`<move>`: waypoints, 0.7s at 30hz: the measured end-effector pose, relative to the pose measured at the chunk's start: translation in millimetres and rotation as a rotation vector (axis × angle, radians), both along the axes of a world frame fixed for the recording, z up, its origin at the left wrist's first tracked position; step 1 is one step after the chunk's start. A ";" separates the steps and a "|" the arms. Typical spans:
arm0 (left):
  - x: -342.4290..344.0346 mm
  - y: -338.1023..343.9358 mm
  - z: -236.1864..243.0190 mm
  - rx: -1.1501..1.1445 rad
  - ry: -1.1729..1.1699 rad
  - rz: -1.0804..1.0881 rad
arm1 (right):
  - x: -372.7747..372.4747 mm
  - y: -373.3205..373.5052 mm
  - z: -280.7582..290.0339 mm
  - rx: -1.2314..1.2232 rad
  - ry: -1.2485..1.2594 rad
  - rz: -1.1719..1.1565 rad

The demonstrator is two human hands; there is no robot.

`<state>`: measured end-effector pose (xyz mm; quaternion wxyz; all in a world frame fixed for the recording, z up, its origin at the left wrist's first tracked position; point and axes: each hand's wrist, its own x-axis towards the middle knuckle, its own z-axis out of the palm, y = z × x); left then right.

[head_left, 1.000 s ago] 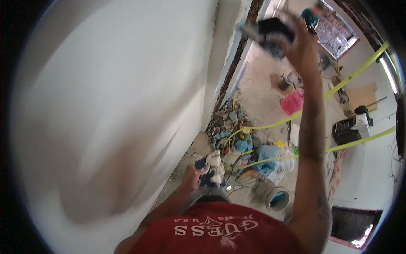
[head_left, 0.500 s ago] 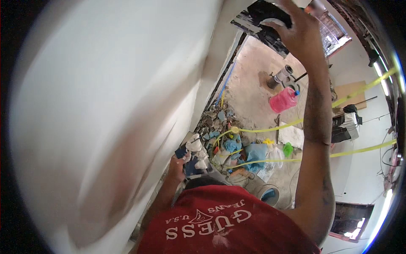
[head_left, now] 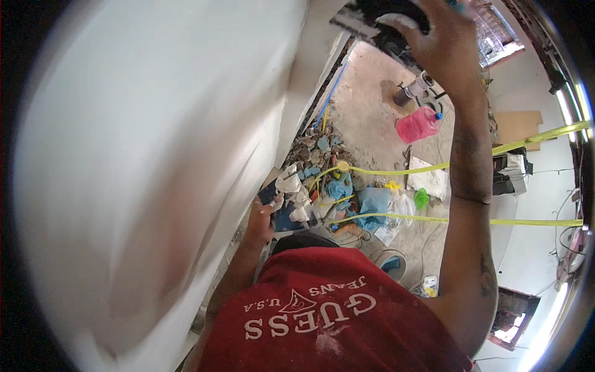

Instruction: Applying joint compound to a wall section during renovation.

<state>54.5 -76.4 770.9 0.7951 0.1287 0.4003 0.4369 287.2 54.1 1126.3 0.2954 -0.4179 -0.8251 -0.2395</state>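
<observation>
High up, my right hand (head_left: pixel 447 38) is wrapped round the handle of a black plastering trowel (head_left: pixel 372 11), its plate streaked with white. The trowel's left edge is close to the edge of the white wall (head_left: pixel 155 93); whether they touch I cannot tell. Low beside that wall, my left hand (head_left: pixel 263 222) grips a dark blue plaster board (head_left: pixel 287 222). Soft white lumps of plaster (head_left: pixel 288 181) lie on the board, and some is smeared on my fingers.
Rubble (head_left: pixel 319 146) and plastic bags (head_left: pixel 374 203) lie along the wall's foot. A pink jug (head_left: pixel 418 125) and a grey cylindrical tool (head_left: pixel 409 93) stand on the floor farther out. A bucket (head_left: pixel 396 273) is near me. Yellow straps (head_left: pixel 396 172) cross behind my right arm.
My right hand and the trowel have shifted slightly up and left, the trowel blurred by motion. The left hand still holds the plaster board. The view has tilted slightly.
</observation>
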 end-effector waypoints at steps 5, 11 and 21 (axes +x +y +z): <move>-3.9 -9.1 15.0 0.596 0.476 -0.056 | -2.5 -0.5 -11.6 0.013 -0.137 -0.131; -5.0 -6.1 23.4 0.093 0.023 -0.002 | 2.3 1.3 -13.2 0.007 0.016 -0.049; -2.7 -3.6 13.3 -0.026 -0.019 -0.005 | 6.3 -3.1 -1.6 0.087 0.026 0.082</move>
